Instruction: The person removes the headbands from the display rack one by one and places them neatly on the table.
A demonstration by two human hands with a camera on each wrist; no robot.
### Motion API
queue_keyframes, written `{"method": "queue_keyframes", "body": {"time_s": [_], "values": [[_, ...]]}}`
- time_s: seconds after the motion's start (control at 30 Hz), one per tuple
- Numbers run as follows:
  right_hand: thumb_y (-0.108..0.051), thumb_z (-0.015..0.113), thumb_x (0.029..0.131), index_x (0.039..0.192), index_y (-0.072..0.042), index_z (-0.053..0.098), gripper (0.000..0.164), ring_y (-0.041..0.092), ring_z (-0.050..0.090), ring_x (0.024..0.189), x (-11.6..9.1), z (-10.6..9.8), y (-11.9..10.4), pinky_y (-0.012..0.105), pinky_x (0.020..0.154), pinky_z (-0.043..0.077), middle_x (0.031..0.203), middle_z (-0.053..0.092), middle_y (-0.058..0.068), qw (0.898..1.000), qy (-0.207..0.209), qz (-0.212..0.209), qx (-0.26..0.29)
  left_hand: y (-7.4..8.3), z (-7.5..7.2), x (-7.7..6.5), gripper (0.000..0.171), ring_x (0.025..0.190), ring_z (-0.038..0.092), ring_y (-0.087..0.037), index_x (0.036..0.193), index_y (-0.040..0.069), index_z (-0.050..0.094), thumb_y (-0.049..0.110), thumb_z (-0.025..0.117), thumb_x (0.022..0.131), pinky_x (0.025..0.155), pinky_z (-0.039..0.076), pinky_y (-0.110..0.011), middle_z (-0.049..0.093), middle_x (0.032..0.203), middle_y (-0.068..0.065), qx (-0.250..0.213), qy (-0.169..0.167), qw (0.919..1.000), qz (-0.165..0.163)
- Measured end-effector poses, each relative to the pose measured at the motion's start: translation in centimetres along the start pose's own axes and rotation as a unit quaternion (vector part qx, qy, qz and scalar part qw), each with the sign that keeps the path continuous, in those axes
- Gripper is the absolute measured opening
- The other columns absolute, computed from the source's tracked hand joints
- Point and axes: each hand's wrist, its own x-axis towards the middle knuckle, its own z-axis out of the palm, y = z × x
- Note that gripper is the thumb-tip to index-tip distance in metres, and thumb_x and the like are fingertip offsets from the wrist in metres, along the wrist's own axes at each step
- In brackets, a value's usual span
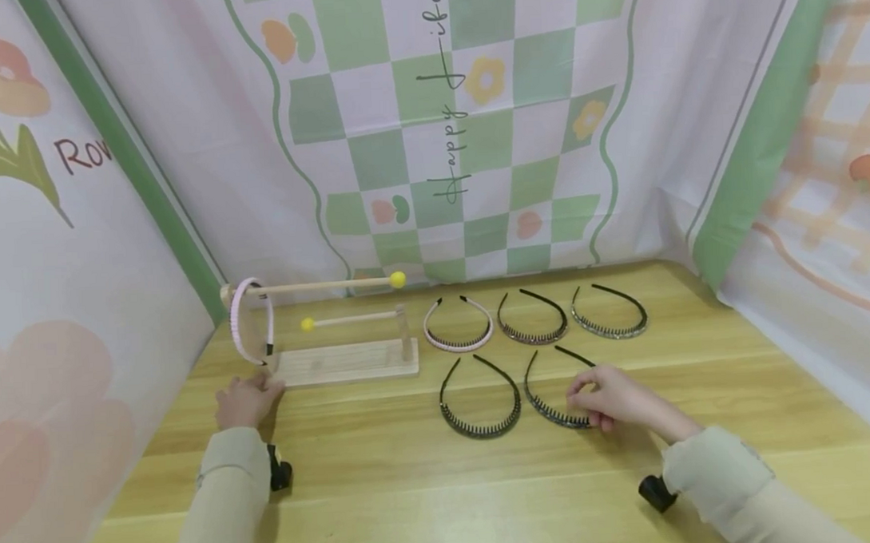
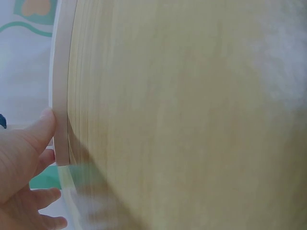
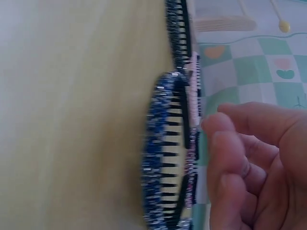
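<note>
At the left end of a wooden two-bar stand (image 1: 348,362), my left hand (image 1: 245,402) holds the base's corner between thumb and fingers. The left wrist view shows the thumb against the base's edge (image 2: 61,86). A pink headband (image 1: 237,322) hangs on the stand's upper bar. My right hand (image 1: 612,397) hovers over a blue glittery toothed headband (image 1: 546,410), overlapping its right side. In the right wrist view the fingers are loosely bent with nothing between them, beside the blue headband (image 3: 153,143). A dark toothed headband (image 1: 481,430) lies to its left.
Behind these lie a pink-and-black headband (image 1: 459,347), a dark reddish headband (image 1: 534,337) and a silvery headband (image 1: 610,331). The stand's bars end in yellow balls (image 1: 398,280). A patterned curtain (image 1: 474,142) rises behind the wooden table (image 1: 414,496).
</note>
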Motion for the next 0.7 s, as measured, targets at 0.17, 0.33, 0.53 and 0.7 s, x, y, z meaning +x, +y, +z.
{"method": "queue_keyframes", "body": {"time_s": [0.17,0.33,0.53,0.7], "values": [[-0.014,0.060,0.088,0.103,0.004,0.061,0.023,0.020,0.055,0.046,0.7,-1.0,-1.4,0.033,0.041,0.048,0.059,0.058,0.009,1.000,0.019,-0.005,-0.015,-0.1,0.0,0.1,0.070,0.116,0.019,-0.062,0.138,0.005,0.039,0.055,0.045,0.089,0.087,0.028,-0.069,0.027,0.132,-0.037,-0.002,-0.003,1.0000,-0.001],[-0.016,0.059,0.090,0.106,0.001,0.062,0.024,0.025,0.058,0.052,1.6,-2.2,-3.2,0.036,0.045,0.049,0.062,0.059,0.007,0.999,0.028,-0.011,-0.042,0.0,0.0,0.0,0.069,0.117,0.018,-0.063,0.138,0.007,0.039,0.055,0.044,0.090,0.086,0.028,-0.070,0.025,0.134,-0.038,0.001,-0.006,1.0000,0.002],[-0.016,0.057,0.091,0.111,0.001,0.060,0.026,0.020,0.056,0.051,3.0,-3.4,-5.3,0.029,0.044,0.046,0.065,0.058,0.005,0.998,0.023,-0.018,-0.060,0.1,-0.1,0.0,0.068,0.116,0.019,-0.063,0.138,0.006,0.040,0.054,0.045,0.090,0.086,0.029,-0.069,0.027,0.133,-0.038,0.006,0.000,1.0000,0.003],[-0.016,0.056,0.092,0.117,0.003,0.056,0.032,0.018,0.054,0.050,4.3,-4.5,-6.9,0.028,0.044,0.044,0.067,0.058,0.008,0.998,0.018,-0.015,-0.056,0.1,0.0,0.0,0.067,0.115,0.022,-0.062,0.137,0.006,0.040,0.053,0.046,0.090,0.085,0.031,-0.068,0.029,0.131,-0.038,0.011,0.004,0.9999,0.003]]}}
